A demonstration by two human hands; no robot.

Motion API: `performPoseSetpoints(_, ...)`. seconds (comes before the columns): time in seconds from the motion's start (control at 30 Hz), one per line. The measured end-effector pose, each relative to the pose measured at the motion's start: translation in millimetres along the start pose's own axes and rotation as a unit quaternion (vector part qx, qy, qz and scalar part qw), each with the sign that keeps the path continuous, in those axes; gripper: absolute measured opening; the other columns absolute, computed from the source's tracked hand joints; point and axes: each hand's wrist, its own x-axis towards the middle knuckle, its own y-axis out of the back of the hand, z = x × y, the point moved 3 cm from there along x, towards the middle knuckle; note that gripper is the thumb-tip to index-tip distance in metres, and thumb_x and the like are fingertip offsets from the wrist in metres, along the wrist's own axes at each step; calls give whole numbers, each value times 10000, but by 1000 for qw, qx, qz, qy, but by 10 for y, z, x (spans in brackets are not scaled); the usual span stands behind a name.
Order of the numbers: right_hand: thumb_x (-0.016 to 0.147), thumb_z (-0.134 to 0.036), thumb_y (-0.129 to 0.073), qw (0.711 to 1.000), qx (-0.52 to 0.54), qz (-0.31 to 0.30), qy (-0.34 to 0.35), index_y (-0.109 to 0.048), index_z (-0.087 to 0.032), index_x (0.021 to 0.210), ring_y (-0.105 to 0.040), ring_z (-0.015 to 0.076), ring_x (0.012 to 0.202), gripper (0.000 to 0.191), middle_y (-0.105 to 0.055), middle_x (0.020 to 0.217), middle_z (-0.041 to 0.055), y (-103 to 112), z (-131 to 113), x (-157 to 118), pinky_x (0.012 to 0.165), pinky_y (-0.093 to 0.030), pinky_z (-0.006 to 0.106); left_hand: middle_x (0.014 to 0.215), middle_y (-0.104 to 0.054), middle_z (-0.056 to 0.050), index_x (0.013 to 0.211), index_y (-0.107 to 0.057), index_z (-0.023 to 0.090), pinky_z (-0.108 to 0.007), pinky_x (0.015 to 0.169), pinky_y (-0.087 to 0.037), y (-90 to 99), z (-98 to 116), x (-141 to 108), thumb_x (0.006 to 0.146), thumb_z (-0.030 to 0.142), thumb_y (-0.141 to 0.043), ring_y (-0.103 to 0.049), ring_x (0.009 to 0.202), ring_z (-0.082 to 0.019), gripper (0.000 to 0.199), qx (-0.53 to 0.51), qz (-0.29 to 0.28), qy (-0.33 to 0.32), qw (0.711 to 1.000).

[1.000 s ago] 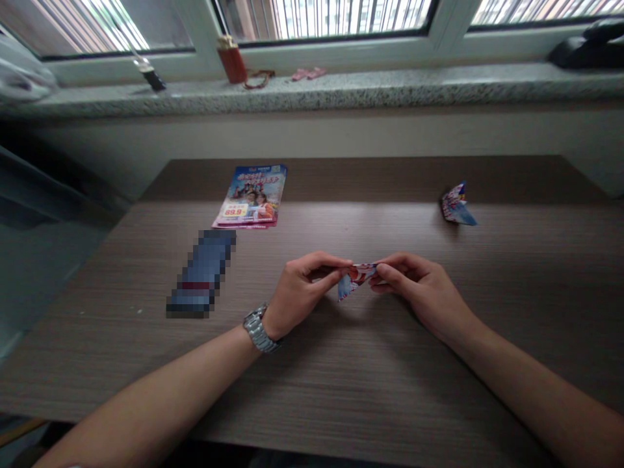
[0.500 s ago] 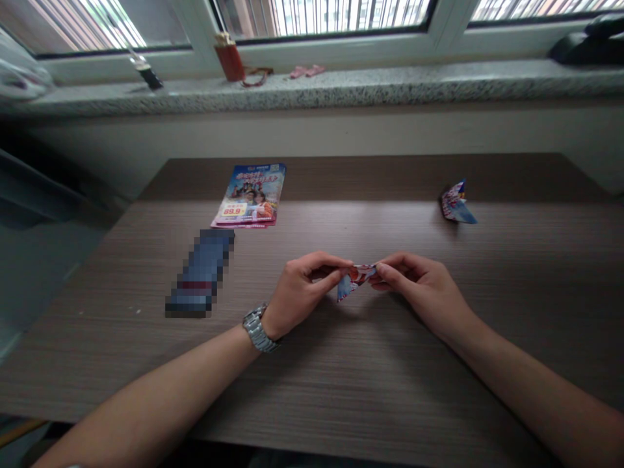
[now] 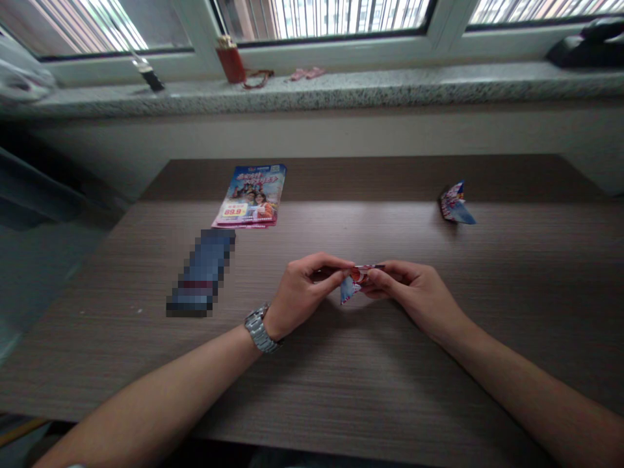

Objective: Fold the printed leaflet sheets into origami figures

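1. On my feed, the left hand [image 3: 307, 290] pinches one end of a small printed paper [image 3: 359, 276] between thumb and fingertips
2. I see the right hand [image 3: 423, 294] pinching the other end, its thumb on the near side
3. That paper is between both hands, over the near middle of the table [image 3: 322, 396], a pale blue corner pointing down; fingers cover much of it, so I can't quite make out its folds
4. A metal watch [image 3: 262, 330] circles the left wrist
5. Beyond the right hand I see a folded piece [image 3: 457, 207] on the table
6. Farther left I have stacked leaflets [image 3: 251, 195] and, nearer, a pixelated dark object [image 3: 201, 273]
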Motion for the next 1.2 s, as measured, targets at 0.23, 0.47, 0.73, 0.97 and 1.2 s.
performPoseSetpoints(0.23, 745, -528, -806, 1000, -3, 7, -2, -791, -185, 845, -756, 204, 714, 358, -795, 803, 61, 15, -1, 19, 722, -650, 336, 1000, -771, -39, 1039, -770, 191, -217, 804, -548, 2, -12, -3, 916, 257, -696, -714, 904, -152, 158, 3, -6, 4, 1000)
performPoseSetpoints(0.47, 766, -501, -797, 1000, -25, 17, 7, -793, -202, 855, -756, 214, 717, 312, -795, 789, 53, 6, -15, 2, 711, -643, 336, 1012, -774, -51, 1048, -764, 187, -229, 807, -570, -14, -35, -10, 915, 294, -699, -733, 902, -162, 183, -21, -15, 23, 999)
performPoseSetpoints(0.73, 809, -473, -765, 999, -36, 18, 6, -788, -197, 922, -744, 195, 765, 299, -798, 869, 47, -11, 1, 8, 731, -611, 291, 1002, -775, -55, 1039, -762, 178, -227, 788, -577, -11, -45, -16, 905, 296, -710, -737, 881, -163, 187, -25, -4, 31, 999)
performPoseSetpoints(0.97, 793, -462, -787, 1000, 2, -10, -23, -784, -204, 909, -754, 199, 800, 282, -798, 872, 32, -35, 52, 0, 772, -622, 302, 1016, -772, -53, 1038, -759, 177, -226, 788, -574, -23, -50, -23, 900, 305, -718, -734, 885, -160, 193, -32, -2, 37, 999)
performPoseSetpoints(1.2, 818, -440, -759, 999, -51, -14, -2, -765, -200, 815, -753, 193, 721, 240, -785, 762, 20, -34, 7, 1, 686, -624, 288, 986, -773, -50, 1021, -756, 175, -218, 775, -575, -41, -44, -25, 892, 306, -725, -731, 864, -153, 187, -39, -7, 40, 998)
